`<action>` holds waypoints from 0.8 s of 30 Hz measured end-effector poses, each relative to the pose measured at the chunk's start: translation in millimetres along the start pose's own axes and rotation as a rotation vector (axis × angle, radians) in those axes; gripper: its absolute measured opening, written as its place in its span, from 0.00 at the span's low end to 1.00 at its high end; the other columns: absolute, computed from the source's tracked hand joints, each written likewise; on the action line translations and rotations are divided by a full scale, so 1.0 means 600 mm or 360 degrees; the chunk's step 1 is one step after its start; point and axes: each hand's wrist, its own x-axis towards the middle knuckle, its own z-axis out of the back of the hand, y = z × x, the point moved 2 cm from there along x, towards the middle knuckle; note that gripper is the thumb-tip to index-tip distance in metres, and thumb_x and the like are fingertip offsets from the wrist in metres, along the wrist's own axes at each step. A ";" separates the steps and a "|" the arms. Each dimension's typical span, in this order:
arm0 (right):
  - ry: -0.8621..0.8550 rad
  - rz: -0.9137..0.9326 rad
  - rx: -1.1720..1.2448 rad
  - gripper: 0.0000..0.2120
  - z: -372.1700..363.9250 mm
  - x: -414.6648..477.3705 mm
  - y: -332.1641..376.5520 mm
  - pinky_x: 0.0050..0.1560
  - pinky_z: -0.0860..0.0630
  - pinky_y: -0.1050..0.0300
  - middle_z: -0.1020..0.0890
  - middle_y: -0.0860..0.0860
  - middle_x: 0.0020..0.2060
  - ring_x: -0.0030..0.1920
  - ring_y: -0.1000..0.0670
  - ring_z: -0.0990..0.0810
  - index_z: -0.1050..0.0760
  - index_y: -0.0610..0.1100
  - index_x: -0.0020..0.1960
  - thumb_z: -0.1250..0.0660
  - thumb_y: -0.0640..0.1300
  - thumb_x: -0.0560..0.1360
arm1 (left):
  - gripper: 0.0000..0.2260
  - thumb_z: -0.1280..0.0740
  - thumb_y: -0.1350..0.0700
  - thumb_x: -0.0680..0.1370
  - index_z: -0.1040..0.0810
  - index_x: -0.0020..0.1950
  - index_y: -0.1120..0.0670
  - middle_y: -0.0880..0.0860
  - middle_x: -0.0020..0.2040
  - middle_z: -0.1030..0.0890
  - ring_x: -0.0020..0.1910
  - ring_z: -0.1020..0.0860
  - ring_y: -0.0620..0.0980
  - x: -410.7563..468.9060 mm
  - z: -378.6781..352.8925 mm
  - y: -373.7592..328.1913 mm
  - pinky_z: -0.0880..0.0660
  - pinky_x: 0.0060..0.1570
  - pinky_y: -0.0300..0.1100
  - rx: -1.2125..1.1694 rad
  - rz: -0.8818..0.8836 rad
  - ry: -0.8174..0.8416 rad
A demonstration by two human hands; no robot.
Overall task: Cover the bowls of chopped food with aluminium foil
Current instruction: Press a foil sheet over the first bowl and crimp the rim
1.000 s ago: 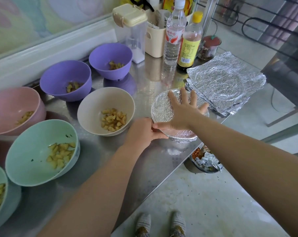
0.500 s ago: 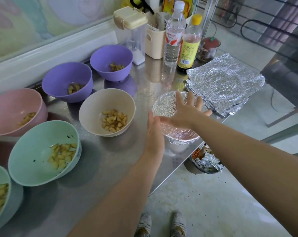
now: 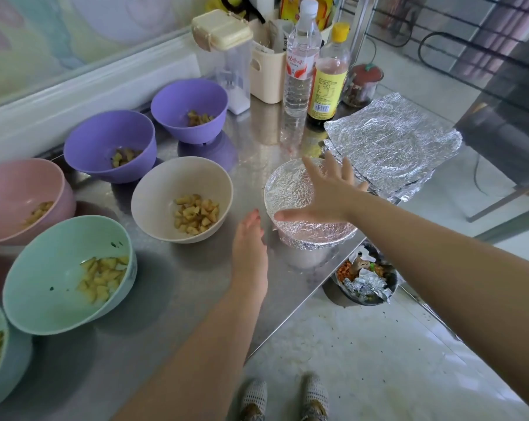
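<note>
A foil-covered bowl stands near the table's right edge, its foil crimped down round the rim. My right hand lies flat on top of the foil with fingers spread. My left hand hovers with straight fingers just left of that bowl, apart from it. A stack of crinkled aluminium foil sheets lies behind the covered bowl. Uncovered bowls of chopped food sit to the left: a beige bowl, a mint bowl, a pink bowl and two purple bowls.
The steel table ends just right of the covered bowl. A water bottle, a sauce bottle, a clear container and a cream caddy stand at the back. A floor bowl with foil scraps sits below the edge.
My left hand let go of the foil rim, straightened and drew back to the left of the covered bowl. My right hand stays flat on the foil.
</note>
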 end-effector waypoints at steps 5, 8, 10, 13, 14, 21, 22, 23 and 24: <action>0.0090 0.0030 -0.0095 0.71 -0.006 0.018 0.011 0.65 0.60 0.13 0.71 0.50 0.80 0.77 0.33 0.71 0.69 0.62 0.80 0.38 0.87 0.49 | 0.09 0.32 0.58 0.79 0.25 0.57 0.47 0.43 0.57 0.20 0.56 0.21 0.37 -0.040 0.008 0.033 0.26 0.52 0.34 0.0432 -0.0299 0.0152; 0.0112 0.0005 -0.0110 0.73 -0.003 0.018 0.014 0.65 0.59 0.13 0.71 0.49 0.79 0.77 0.33 0.72 0.70 0.61 0.80 0.38 0.87 0.47 | 0.10 0.31 0.59 0.79 0.26 0.58 0.50 0.45 0.56 0.19 0.55 0.21 0.33 -0.032 0.006 0.030 0.25 0.49 0.29 0.0521 -0.0397 0.0155; 0.0108 0.0002 -0.0106 0.73 -0.004 0.018 0.014 0.65 0.59 0.13 0.71 0.49 0.79 0.77 0.33 0.72 0.70 0.61 0.80 0.38 0.87 0.47 | 0.11 0.31 0.61 0.78 0.26 0.59 0.53 0.47 0.56 0.19 0.55 0.20 0.36 -0.022 0.005 0.023 0.25 0.49 0.29 0.0620 -0.0499 0.0098; 0.0097 -0.0005 -0.0105 0.72 -0.007 0.018 0.013 0.65 0.59 0.13 0.71 0.49 0.79 0.77 0.33 0.72 0.70 0.61 0.80 0.36 0.86 0.50 | 0.10 0.30 0.60 0.77 0.25 0.56 0.52 0.46 0.52 0.18 0.52 0.19 0.39 -0.019 0.001 0.008 0.26 0.44 0.26 0.0746 -0.0600 0.0014; 0.0093 -0.0007 -0.0106 0.72 -0.008 0.018 0.012 0.65 0.58 0.13 0.71 0.49 0.79 0.77 0.33 0.72 0.70 0.61 0.80 0.36 0.86 0.50 | 0.09 0.30 0.60 0.77 0.25 0.54 0.52 0.46 0.50 0.18 0.50 0.19 0.38 -0.019 -0.002 0.006 0.26 0.42 0.25 0.0766 -0.0623 -0.0021; 0.0065 -0.0018 -0.0103 0.72 -0.014 0.021 0.009 0.67 0.58 0.14 0.71 0.49 0.79 0.78 0.34 0.71 0.71 0.61 0.79 0.38 0.88 0.49 | 0.02 0.30 0.59 0.76 0.22 0.47 0.53 0.44 0.40 0.18 0.40 0.20 0.37 -0.017 -0.013 0.008 0.28 0.40 0.27 0.0817 -0.0705 -0.0257; 0.0063 -0.0017 -0.0104 0.72 -0.015 0.020 0.009 0.67 0.58 0.15 0.71 0.49 0.79 0.78 0.34 0.71 0.71 0.61 0.79 0.38 0.88 0.49 | 0.02 0.30 0.59 0.76 0.22 0.45 0.53 0.45 0.39 0.18 0.40 0.20 0.36 -0.017 -0.014 0.011 0.29 0.39 0.27 0.0842 -0.0718 -0.0289; 0.0061 -0.0018 -0.0103 0.72 -0.016 0.021 0.008 0.67 0.58 0.15 0.71 0.49 0.79 0.78 0.34 0.71 0.71 0.61 0.79 0.38 0.88 0.49 | 0.03 0.30 0.60 0.75 0.22 0.44 0.52 0.45 0.38 0.18 0.40 0.21 0.36 -0.018 -0.014 0.013 0.30 0.38 0.26 0.0858 -0.0728 -0.0322; 0.0059 -0.0019 -0.0101 0.72 -0.016 0.021 0.008 0.67 0.58 0.15 0.71 0.49 0.79 0.78 0.34 0.71 0.71 0.61 0.79 0.38 0.88 0.49 | 0.04 0.30 0.60 0.75 0.23 0.43 0.51 0.45 0.37 0.19 0.40 0.22 0.35 -0.019 -0.015 0.016 0.31 0.38 0.25 0.0861 -0.0727 -0.0349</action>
